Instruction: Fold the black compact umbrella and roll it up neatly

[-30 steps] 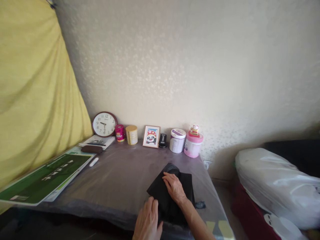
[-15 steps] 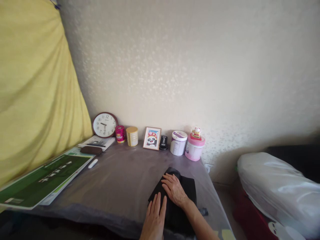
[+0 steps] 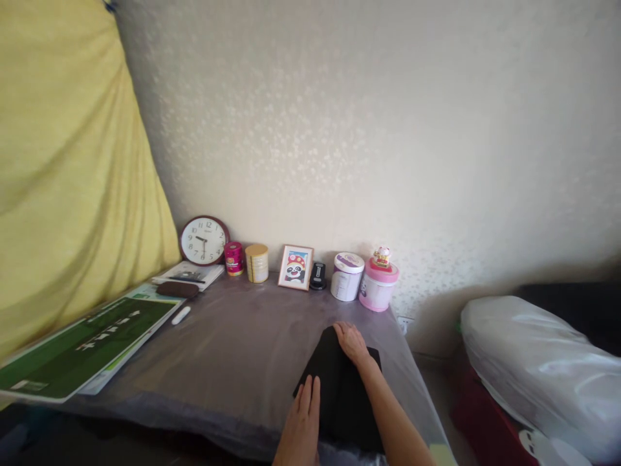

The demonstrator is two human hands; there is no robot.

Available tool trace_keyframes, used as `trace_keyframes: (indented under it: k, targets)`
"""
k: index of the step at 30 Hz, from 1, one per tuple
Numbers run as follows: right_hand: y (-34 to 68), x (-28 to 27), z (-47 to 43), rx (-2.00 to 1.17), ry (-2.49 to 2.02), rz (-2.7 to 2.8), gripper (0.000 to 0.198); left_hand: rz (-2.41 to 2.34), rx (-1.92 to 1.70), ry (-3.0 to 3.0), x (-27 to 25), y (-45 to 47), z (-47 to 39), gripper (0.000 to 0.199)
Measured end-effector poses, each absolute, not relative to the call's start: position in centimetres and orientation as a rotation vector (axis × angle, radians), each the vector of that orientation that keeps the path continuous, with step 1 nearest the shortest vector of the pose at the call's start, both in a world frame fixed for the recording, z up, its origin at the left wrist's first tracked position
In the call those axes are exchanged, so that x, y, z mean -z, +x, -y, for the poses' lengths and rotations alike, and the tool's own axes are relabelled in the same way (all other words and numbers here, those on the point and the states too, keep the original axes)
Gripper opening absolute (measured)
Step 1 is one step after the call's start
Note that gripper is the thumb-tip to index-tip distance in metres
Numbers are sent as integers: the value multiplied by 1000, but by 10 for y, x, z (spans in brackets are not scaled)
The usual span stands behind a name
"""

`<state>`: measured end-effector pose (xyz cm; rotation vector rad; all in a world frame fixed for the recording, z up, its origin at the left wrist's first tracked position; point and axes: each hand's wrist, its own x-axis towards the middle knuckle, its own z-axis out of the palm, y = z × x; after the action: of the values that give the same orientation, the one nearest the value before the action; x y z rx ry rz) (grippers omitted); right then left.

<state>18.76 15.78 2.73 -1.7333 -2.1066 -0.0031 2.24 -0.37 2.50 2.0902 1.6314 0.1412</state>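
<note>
With the left hand (image 3: 301, 414) lying open and the right hand's (image 3: 351, 343) grip unclear, uneven pressing is probably risking creases in the black cloth (image 3: 330, 388).

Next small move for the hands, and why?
Probably draw the right hand toward the near edge, smoothing the black fabric, while the left hand steadies it. The right hand is at the fabric's far end, the left at its left edge, and the fabric lies on the table.

Numerals including 12, 11 and 10 stand on the clock (image 3: 204, 241).
</note>
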Motion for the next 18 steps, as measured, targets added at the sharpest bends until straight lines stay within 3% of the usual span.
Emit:
trace_keyframes:
  k: [6,13,18]
  targets:
    - [248,-23,-113,88,-1903,1684,29,-1599,-323,2075,-14,20,11,100]
    - [256,-15,-51,-316,-1958,1533,40,-1585,-416,2046,-9,21,14,98]
    - [237,-28,-44,-556,-1728,1480,35,-1609,-414,2091,-12,22,16,98]
